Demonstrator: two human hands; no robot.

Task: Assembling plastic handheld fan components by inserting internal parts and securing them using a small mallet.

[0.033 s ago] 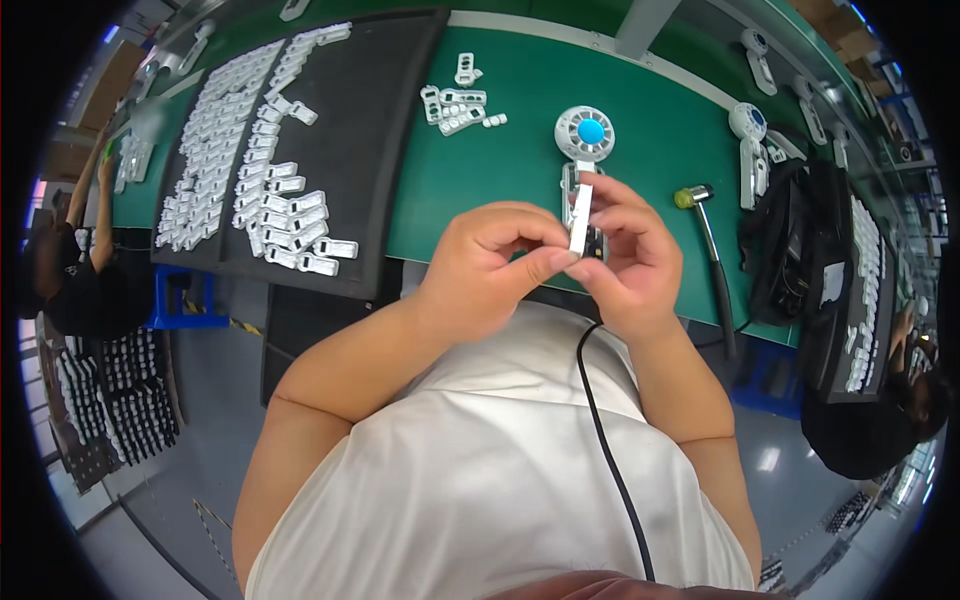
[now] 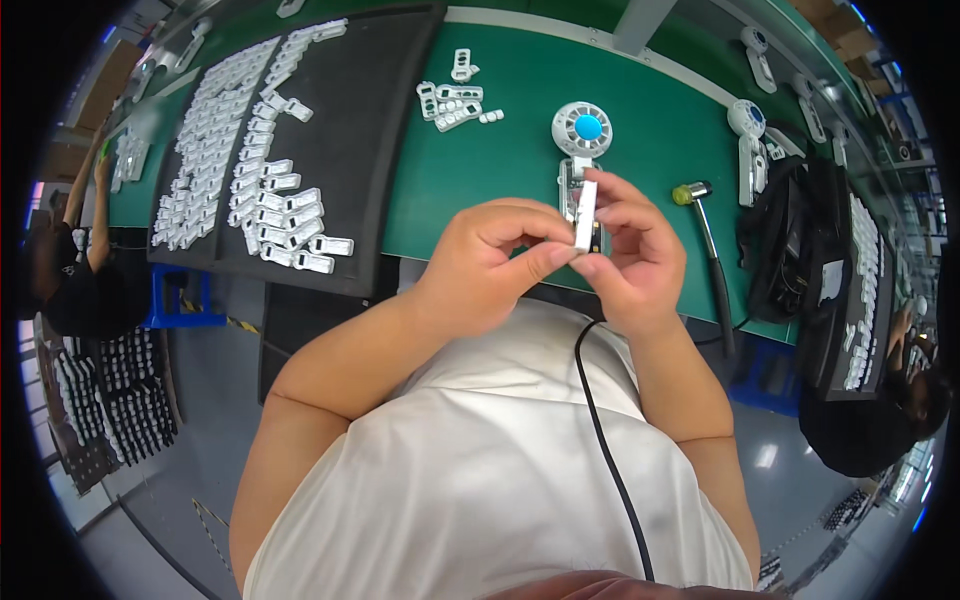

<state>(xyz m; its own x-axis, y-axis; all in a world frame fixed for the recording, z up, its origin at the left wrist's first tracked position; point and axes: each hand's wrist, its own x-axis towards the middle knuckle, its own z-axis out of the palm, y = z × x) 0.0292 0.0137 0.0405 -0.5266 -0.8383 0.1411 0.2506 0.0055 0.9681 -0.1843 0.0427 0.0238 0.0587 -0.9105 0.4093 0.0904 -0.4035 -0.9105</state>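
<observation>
My left hand (image 2: 500, 265) and my right hand (image 2: 640, 250) meet near the bench's front edge. Between them they pinch a narrow white plastic casing piece (image 2: 586, 215), standing nearly edge-on. My left thumb and index finger grip its lower end, while the right fingers curl along its right side. Just beyond lies a small handheld fan (image 2: 582, 130) with a round white grille and a blue centre. Its opened handle is partly hidden behind the casing piece and my fingers.
Several white casing parts (image 2: 458, 103) lie on the green bench (image 2: 520, 60). A black mat (image 2: 345, 130) at left carries rows of them. To the right are a hammer (image 2: 707, 235) and a black bag (image 2: 785, 240). Other people sit at both sides.
The white casing piece has tilted very slightly between my fingers. Both hands keep their grip, and the whole view has shifted a little.
</observation>
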